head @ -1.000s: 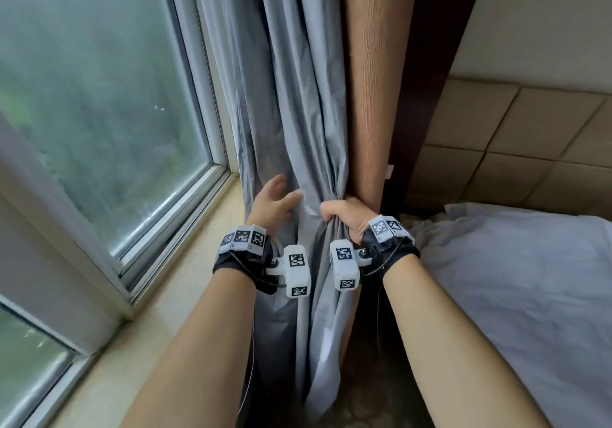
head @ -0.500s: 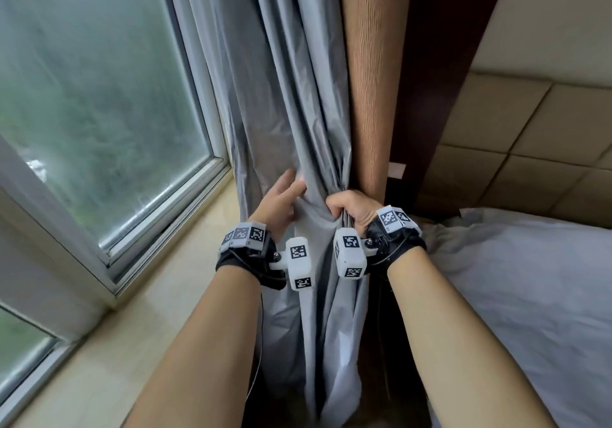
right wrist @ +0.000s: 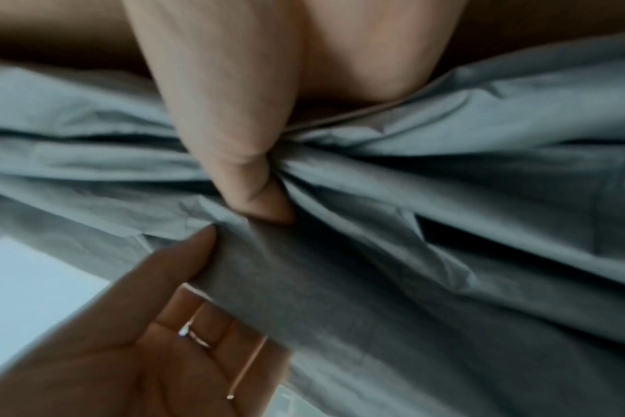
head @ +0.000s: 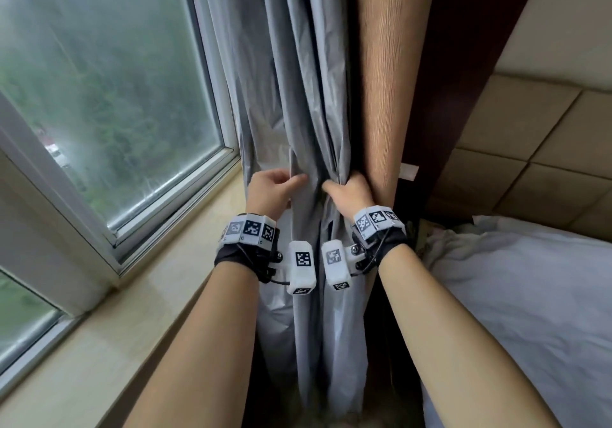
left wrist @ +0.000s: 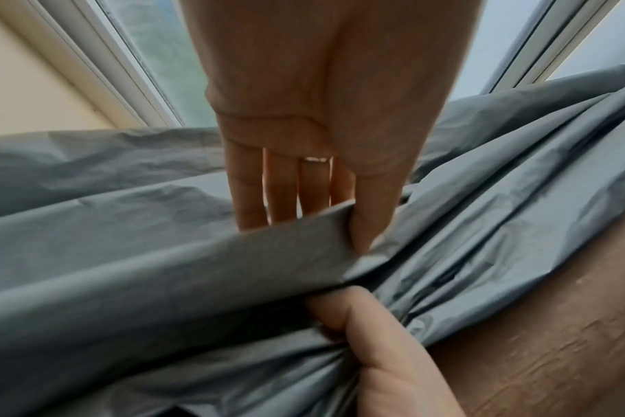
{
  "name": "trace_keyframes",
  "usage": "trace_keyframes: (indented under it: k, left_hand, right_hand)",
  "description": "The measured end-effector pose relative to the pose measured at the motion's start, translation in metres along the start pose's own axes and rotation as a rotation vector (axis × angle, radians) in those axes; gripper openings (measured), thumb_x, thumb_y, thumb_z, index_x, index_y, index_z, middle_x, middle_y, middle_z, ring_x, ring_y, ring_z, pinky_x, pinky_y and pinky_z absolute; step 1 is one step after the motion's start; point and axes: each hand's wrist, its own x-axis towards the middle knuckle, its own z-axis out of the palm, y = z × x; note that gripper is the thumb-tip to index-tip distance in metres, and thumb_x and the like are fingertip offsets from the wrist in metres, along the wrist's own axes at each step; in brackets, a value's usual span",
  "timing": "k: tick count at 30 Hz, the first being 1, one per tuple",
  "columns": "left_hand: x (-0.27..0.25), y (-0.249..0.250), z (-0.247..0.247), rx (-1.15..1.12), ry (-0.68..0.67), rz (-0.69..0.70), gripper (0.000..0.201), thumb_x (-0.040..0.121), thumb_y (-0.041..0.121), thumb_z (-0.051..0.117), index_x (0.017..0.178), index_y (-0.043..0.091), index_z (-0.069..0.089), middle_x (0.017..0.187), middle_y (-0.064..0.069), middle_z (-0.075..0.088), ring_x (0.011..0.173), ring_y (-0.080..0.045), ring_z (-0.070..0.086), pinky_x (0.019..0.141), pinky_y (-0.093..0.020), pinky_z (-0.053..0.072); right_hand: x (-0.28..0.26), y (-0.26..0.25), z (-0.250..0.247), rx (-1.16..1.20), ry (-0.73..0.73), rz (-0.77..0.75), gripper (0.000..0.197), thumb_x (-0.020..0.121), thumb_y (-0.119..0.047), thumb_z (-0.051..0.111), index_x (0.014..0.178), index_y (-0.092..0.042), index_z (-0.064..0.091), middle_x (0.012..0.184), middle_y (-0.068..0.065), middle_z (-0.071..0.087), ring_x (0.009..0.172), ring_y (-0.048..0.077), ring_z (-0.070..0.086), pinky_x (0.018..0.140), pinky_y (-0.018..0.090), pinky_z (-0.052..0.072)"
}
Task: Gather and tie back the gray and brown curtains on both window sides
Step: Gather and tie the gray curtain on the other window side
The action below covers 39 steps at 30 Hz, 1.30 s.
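Head view: the gray curtain (head: 298, 103) hangs bunched just right of the window (head: 109, 96), the brown curtain (head: 381, 80) touching its right side. The right hand (head: 351, 195) is fisted tight around the gathered gray folds. The left hand (head: 270, 192) pinches a gray edge, thumb (left wrist: 368, 220) over, straight fingers (left wrist: 248, 203) behind, probably against the cloth. A white bed (head: 530, 311) lies near right.

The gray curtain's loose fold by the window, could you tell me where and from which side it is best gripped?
Grip the free vertical edge of the gray curtain at bundle height, coming from the window side. The left hand already pinches that fold there, while the right hand clamps the gathered pleats beside the brown curtain.
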Motion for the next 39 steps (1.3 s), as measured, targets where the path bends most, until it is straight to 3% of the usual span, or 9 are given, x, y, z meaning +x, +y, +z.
trace_keyframes:
  k: [3,6,10,15,20,24,28,34,39]
  left_hand:
    - [-0.005,0.012,0.000,0.006,-0.165,0.004,0.017,0.083,0.023,0.071,0.079,0.007,0.075,0.078,-0.016,0.073,0.074,-0.021,0.067,0.078,-0.046,0.060]
    - [-0.008,0.019,-0.001,-0.005,-0.292,-0.035,0.023,0.090,0.016,0.063,0.075,-0.002,0.065,0.067,-0.009,0.054,0.069,-0.020,0.052,0.077,-0.039,0.050]
    - [-0.009,0.026,-0.009,-0.122,-0.284,-0.143,0.015,0.092,0.007,0.053,0.087,0.006,0.068,0.083,-0.012,0.067,0.079,-0.022,0.064,0.082,-0.039,0.056]
    - [0.012,-0.001,-0.033,-0.003,0.203,-0.112,0.025,0.082,0.011,0.069,0.106,0.007,0.063,0.088,-0.006,0.069,0.071,-0.018,0.065,0.066,-0.036,0.059]
    - [0.007,0.008,-0.034,-0.040,-0.114,-0.138,0.017,0.083,0.019,0.076,0.087,0.012,0.062,0.088,-0.008,0.067,0.072,-0.016,0.061,0.068,-0.033,0.050]
    - [0.010,0.007,-0.037,-0.048,-0.073,-0.109,0.035,0.067,0.025,0.076,0.078,-0.003,0.058,0.076,-0.018,0.060,0.071,-0.024,0.059,0.067,-0.045,0.053]
    - [0.012,0.014,-0.037,0.002,-0.163,-0.075,0.025,0.084,0.011,0.071,0.070,0.004,0.052,0.067,-0.016,0.059,0.057,-0.019,0.063,0.062,-0.035,0.059]
    - [0.005,0.023,-0.041,-0.103,-0.427,-0.118,0.019,0.094,0.004,0.052,0.091,-0.001,0.070,0.089,-0.019,0.073,0.081,-0.020,0.072,0.074,-0.029,0.060]
    - [0.011,0.012,-0.044,-0.147,-0.167,-0.109,0.014,0.087,0.004,0.057,0.086,0.008,0.070,0.084,-0.012,0.073,0.071,-0.018,0.069,0.073,-0.037,0.058]
  right_hand:
    - [-0.008,0.003,0.004,0.166,-0.274,-0.052,0.027,0.079,-0.008,0.073,0.102,-0.021,0.068,0.109,0.006,0.073,0.106,0.021,0.068,0.096,0.036,0.053]
    - [-0.005,0.009,0.006,0.185,-0.475,-0.131,0.048,0.069,-0.015,0.086,0.114,-0.015,0.069,0.113,0.005,0.073,0.111,0.016,0.067,0.103,0.037,0.049]
    - [0.000,0.006,0.015,0.102,-0.276,-0.049,0.043,0.067,-0.014,0.082,0.108,-0.012,0.071,0.103,0.003,0.075,0.099,0.018,0.070,0.095,0.039,0.055]
    - [-0.001,0.002,0.020,0.037,-0.120,0.177,0.030,0.047,-0.015,0.060,0.073,-0.006,0.069,0.068,0.011,0.060,0.068,0.026,0.058,0.065,0.035,0.049]
    - [0.004,0.002,0.023,0.089,-0.159,0.245,0.038,0.043,-0.011,0.058,0.077,0.002,0.069,0.070,0.018,0.061,0.070,0.031,0.060,0.067,0.041,0.051]
    - [0.008,0.002,0.026,0.078,-0.092,0.170,0.037,0.047,-0.021,0.067,0.081,-0.007,0.072,0.086,0.013,0.075,0.086,0.033,0.071,0.087,0.048,0.058]
    - [0.002,-0.001,0.033,0.077,-0.194,0.046,0.057,0.047,-0.030,0.078,0.102,-0.018,0.069,0.101,0.004,0.075,0.098,0.020,0.070,0.096,0.041,0.055]
    - [-0.005,0.001,0.036,0.081,-0.382,-0.028,0.068,0.057,-0.022,0.090,0.120,-0.011,0.067,0.116,0.004,0.072,0.114,0.016,0.066,0.106,0.038,0.046]
    - [-0.003,-0.004,0.040,0.015,-0.156,0.094,0.038,0.050,-0.021,0.075,0.088,-0.020,0.070,0.102,0.004,0.074,0.098,0.023,0.069,0.095,0.043,0.055]
